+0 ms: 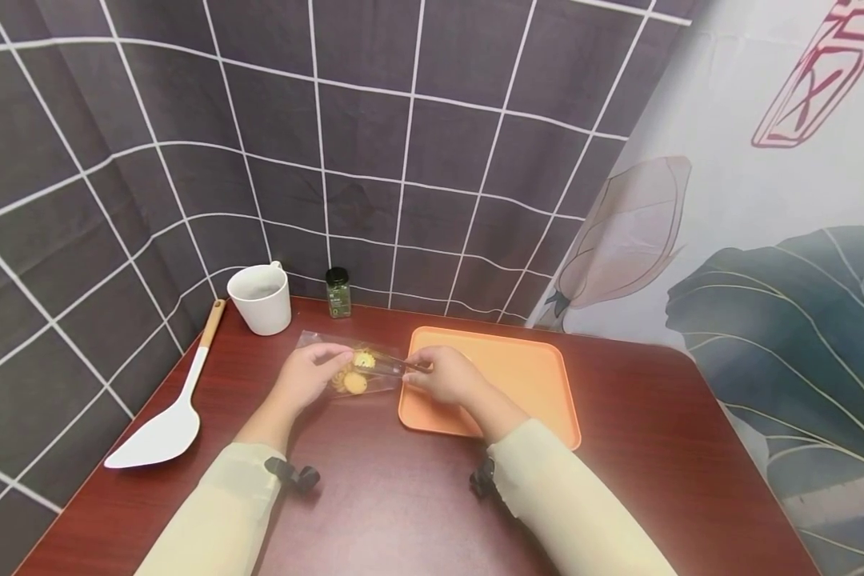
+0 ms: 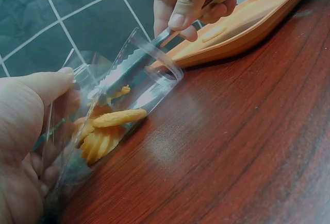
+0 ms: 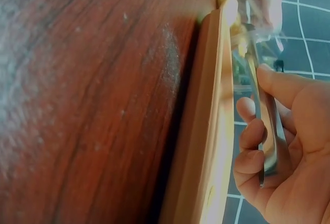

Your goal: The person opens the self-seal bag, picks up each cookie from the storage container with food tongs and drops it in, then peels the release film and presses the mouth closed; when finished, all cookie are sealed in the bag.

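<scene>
A clear plastic bag (image 1: pixel 386 384) with several yellow cookies (image 2: pixel 119 118) in it lies on its side on the table. My left hand (image 1: pixel 308 374) holds the bag between thumb and fingers at its left end. Metal tongs (image 3: pixel 266 113) with a serrated edge are gripped in my right hand (image 1: pixel 442 374), the thumb along one side and fingers curled round the other. The tongs reach through the bag's open mouth, their tips near the cookies. Under the right hand is the left edge of an orange tray (image 1: pixel 526 372). On it lies a cookie (image 2: pixel 214 33), seen in the left wrist view.
A white mug (image 1: pixel 262 300) stands at the back left, with a green-filled jar (image 1: pixel 338 294) with a black lid to its right. Along the left table edge lies a white spatula (image 1: pixel 160 432) with a wooden handle. A gridded curtain (image 1: pixel 360 144) hangs behind the table.
</scene>
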`<control>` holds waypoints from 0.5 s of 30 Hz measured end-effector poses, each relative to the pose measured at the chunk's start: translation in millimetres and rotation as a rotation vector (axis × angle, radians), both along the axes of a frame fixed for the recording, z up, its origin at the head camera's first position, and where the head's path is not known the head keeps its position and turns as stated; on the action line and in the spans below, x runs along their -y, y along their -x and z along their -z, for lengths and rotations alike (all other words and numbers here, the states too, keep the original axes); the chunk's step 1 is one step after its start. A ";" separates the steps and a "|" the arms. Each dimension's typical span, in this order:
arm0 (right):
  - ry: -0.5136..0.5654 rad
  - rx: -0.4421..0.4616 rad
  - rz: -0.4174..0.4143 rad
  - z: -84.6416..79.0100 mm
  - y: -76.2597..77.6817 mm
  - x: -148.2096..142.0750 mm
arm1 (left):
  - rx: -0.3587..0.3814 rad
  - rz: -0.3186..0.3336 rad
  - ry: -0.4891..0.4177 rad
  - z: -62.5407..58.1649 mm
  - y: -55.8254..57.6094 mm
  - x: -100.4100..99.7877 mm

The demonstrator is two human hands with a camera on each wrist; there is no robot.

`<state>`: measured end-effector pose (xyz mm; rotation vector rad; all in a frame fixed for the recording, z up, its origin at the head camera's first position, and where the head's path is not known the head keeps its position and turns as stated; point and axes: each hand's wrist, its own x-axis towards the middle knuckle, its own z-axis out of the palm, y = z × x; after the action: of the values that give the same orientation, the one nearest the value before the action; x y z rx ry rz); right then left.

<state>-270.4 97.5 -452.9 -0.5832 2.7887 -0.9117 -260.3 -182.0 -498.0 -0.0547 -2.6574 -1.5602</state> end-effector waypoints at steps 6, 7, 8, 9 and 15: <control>0.015 0.035 -0.008 1.8 -2.2 1.2 | -0.007 0.002 0.003 0.0 -0.2 -0.5; 0.019 0.045 -0.009 1.9 -2.5 1.3 | -0.008 0.002 0.002 0.1 -0.2 -0.5; 0.021 0.051 -0.009 2.1 -2.8 1.3 | -0.007 -0.001 0.000 0.3 -0.4 -0.5; 0.023 0.055 -0.008 2.3 -2.8 1.4 | -0.007 0.000 0.000 0.0 -0.4 -0.7; 0.027 0.069 0.000 2.0 -4.2 0.5 | -0.006 -0.003 -0.012 -0.5 -1.1 -0.5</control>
<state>-266.2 96.9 -454.9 -0.5454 2.7192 -0.9516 -259.2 -181.5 -497.5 -0.0543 -2.6419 -1.5726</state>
